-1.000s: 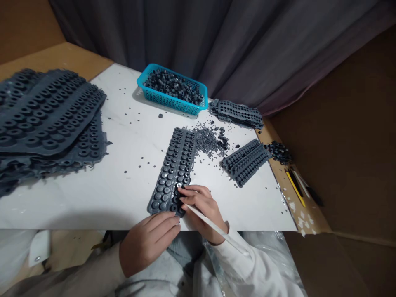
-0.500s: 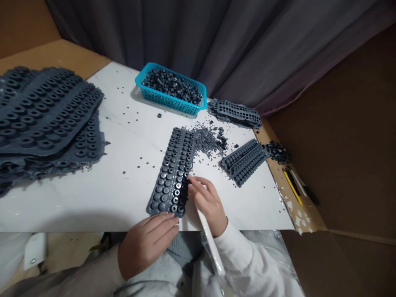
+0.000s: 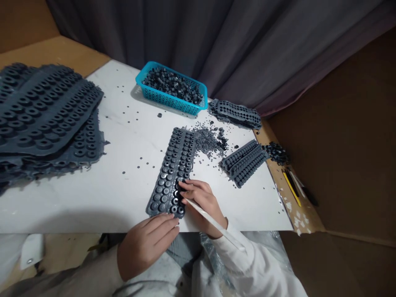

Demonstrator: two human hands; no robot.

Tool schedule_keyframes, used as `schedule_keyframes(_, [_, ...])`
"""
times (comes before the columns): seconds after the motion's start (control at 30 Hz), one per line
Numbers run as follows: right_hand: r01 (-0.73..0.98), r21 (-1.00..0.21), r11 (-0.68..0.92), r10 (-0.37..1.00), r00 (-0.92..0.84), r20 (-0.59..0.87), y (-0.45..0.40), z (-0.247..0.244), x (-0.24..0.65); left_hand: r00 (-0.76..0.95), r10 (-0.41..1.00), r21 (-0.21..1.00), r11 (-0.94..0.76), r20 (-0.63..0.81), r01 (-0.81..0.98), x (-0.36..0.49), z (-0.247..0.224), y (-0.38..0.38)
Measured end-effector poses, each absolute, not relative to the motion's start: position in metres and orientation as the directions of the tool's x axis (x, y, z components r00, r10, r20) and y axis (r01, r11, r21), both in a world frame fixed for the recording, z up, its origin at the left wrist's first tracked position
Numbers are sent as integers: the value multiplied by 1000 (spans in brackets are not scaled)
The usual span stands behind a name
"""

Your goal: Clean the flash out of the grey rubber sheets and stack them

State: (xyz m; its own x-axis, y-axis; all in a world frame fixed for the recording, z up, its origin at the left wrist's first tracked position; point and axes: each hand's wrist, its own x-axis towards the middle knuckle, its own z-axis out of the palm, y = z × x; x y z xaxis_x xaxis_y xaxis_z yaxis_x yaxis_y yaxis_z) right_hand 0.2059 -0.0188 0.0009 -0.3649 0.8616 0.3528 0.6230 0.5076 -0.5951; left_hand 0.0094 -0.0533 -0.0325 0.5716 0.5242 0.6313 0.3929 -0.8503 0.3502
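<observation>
A dark grey rubber sheet with rows of round studs lies on the white table, slanting away from me. My left hand rests its outstretched fingers on the sheet's near edge. My right hand is closed round a thin white stick-like tool, its fingertips over the studs at the sheet's lower right. The tool's tip is hidden by the fingers. Small round bits are heaped beside the sheet's upper right.
A stack of large studded sheets fills the left. A blue basket of small dark parts stands at the back. Perforated strips, studded strips and a yellow-edged tool lie to the right, on or beside the white table.
My right hand has moved slightly left onto the studs, and the white tool now slants more towards the right. My left hand has stayed in place.
</observation>
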Motion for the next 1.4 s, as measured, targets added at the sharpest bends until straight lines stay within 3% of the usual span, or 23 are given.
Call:
schedule_keyframes(0.07, [642,-540,544,838,-389,382,-17,1,206,566,526,353,-849,634,394,10,-33,-53])
schedule_keyframes(0.23, [704,-193,683,707,-572,417,-7,7,209,568,527,353,-849,633,394,9,-35,-54])
schedule_keyframes(0.3, [727,-126,675,700,-577,421,-2,10,212,568,527,356,-849,632,392,9,-35,-54])
schedule_keyframes(0.37, [756,-156,636,726,-516,455,3,12,215,565,526,357,-849,636,389,9,-36,-54])
schedule_keyframes(0.5, [696,-403,594,793,-425,435,4,10,216,572,523,345,-851,632,397,9,-34,-53])
schedule_keyframes(0.6, [635,-500,589,808,-445,387,2,7,214,563,528,343,-846,635,408,10,-32,-53])
schedule_keyframes(0.73, [654,-462,599,800,-473,368,4,4,213,541,538,346,-839,647,421,10,-29,-53])
schedule_keyframes(0.93, [777,-189,600,757,-476,448,12,11,218,536,539,348,-838,650,421,11,-28,-53])
schedule_keyframes(1.03, [794,-297,530,805,-362,469,15,13,219,543,538,351,-839,645,415,10,-29,-53])
schedule_keyframes(1.2, [597,-580,553,833,-407,375,17,10,216,538,544,363,-836,644,411,10,-31,-54])
schedule_keyframes(1.3, [582,-618,529,848,-398,351,18,7,215,532,543,361,-836,649,413,10,-31,-54])
schedule_keyframes(1.4, [605,-580,545,837,-422,348,20,6,215,531,541,358,-837,652,413,11,-30,-53])
